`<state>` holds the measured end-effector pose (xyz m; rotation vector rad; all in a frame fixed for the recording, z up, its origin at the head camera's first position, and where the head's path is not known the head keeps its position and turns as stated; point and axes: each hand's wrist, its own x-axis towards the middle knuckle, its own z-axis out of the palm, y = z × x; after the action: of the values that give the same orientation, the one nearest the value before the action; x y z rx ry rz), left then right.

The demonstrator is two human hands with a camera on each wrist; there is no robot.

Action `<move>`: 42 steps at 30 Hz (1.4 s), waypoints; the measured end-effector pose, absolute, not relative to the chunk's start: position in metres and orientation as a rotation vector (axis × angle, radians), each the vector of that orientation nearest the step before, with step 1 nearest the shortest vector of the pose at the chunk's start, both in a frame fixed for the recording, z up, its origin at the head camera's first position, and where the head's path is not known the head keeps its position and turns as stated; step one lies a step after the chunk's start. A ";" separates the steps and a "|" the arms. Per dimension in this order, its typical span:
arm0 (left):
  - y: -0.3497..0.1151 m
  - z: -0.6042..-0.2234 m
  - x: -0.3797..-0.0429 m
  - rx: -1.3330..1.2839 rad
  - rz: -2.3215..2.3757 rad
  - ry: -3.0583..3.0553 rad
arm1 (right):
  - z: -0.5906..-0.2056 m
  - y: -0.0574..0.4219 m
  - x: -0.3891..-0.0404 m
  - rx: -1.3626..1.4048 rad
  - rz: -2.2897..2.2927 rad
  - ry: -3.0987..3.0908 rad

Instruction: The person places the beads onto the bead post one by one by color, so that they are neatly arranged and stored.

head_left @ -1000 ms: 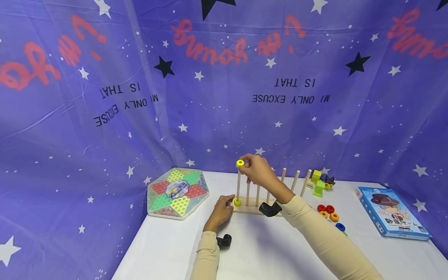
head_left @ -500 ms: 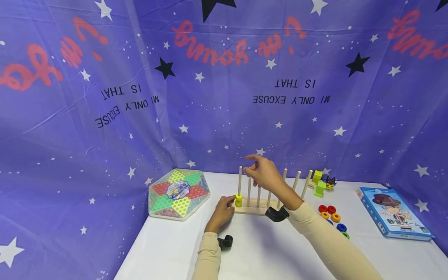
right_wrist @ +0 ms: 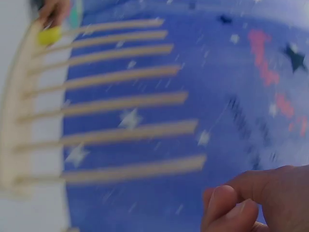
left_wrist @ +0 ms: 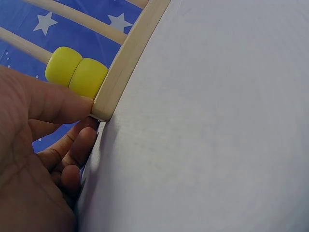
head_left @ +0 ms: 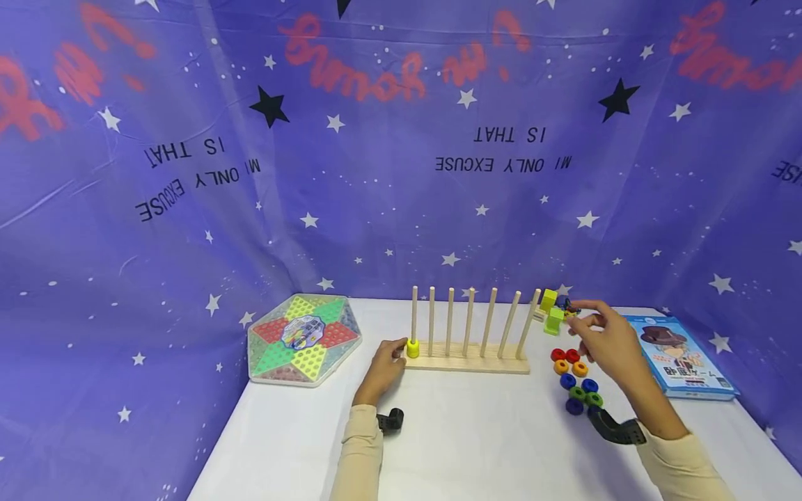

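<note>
A wooden peg rack (head_left: 466, 360) with a row of several upright pegs stands on the table. Two yellow beads (left_wrist: 77, 72) are stacked at the foot of its leftmost peg. My left hand (head_left: 382, 369) grips the rack's left end, its thumb beside the lower bead and the other fingers curled behind. Over to the right, my right hand (head_left: 610, 344) is in the air with loosely bent fingers, nothing between them. Below and left of it lie loose beads: red (head_left: 572, 355), orange (head_left: 579, 369), blue (head_left: 589, 385) and green (head_left: 594, 399).
A hexagonal Chinese checkers box (head_left: 303, 339) lies at the left. Light green blocks (head_left: 553, 320) and a small dark figure (head_left: 567, 306) stand behind the loose beads. At the right is a blue game box (head_left: 683, 355). A starry purple cloth (head_left: 388, 174) hangs behind the table.
The right hand let go of the second yellow bead, which slid down the leftmost peg onto the first. It then moved right, over toward the loose beads. The left hand stayed at the rack.
</note>
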<state>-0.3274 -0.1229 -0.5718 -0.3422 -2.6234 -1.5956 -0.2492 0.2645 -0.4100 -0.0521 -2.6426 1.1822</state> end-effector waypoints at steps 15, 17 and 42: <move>-0.121 -0.574 -0.324 -0.372 -1.566 -2.603 | -0.536 0.340 -0.189 -0.528 1.490 -2.809; -0.121 -0.574 -0.323 -0.374 -1.572 -2.596 | -0.545 0.339 -0.186 -0.584 1.595 -2.802; -0.120 -0.576 -0.328 -0.341 -1.578 -2.615 | -0.559 0.327 -0.197 -0.795 1.562 -2.877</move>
<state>-0.3277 -0.1202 -0.5758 -0.3410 -2.6147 -1.5782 -0.1968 0.3270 -0.5594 -0.7950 -2.8769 1.5620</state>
